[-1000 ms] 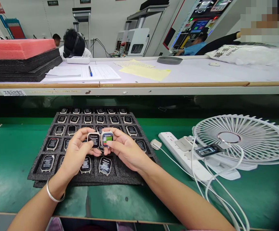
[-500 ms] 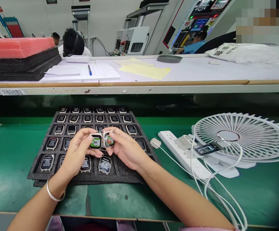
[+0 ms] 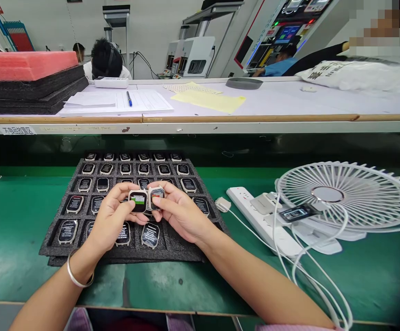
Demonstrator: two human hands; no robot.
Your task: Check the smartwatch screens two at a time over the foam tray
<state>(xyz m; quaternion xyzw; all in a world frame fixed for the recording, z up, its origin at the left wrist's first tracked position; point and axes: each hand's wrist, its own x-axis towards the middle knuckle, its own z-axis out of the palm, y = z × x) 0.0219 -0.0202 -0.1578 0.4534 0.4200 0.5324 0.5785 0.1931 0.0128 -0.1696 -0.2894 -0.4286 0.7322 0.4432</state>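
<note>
My left hand point(image 3: 112, 214) is closed on a smartwatch body point(image 3: 138, 196) without a strap; its lit screen shows green and white blocks, and my thumb lies on the glass. Right beside it, my right hand point(image 3: 177, 209) grips a second smartwatch body point(image 3: 156, 192), its thumb over the lit screen. Both are held side by side above a black foam tray point(image 3: 57, 214). Rows of similar smartwatches sit in the tray's compartments, such as one in the front row point(image 3: 150, 235), most showing lines of white text. My hands hide part of the middle rows.
To the right, a white power strip point(image 3: 241, 197) lies beside a white fan point(image 3: 344, 195), with looped white cables. A small device with a lit display point(image 3: 298, 213) rests there. The shelf above holds foam sheets point(image 3: 30, 66), papers, a blue pen point(image 3: 129, 99) and a plastic bag. Other people sit beyond.
Both thumbs have moved down and inward over the watch screens. The left screen now shows less green and more black. The hands stay in nearly the same place.
</note>
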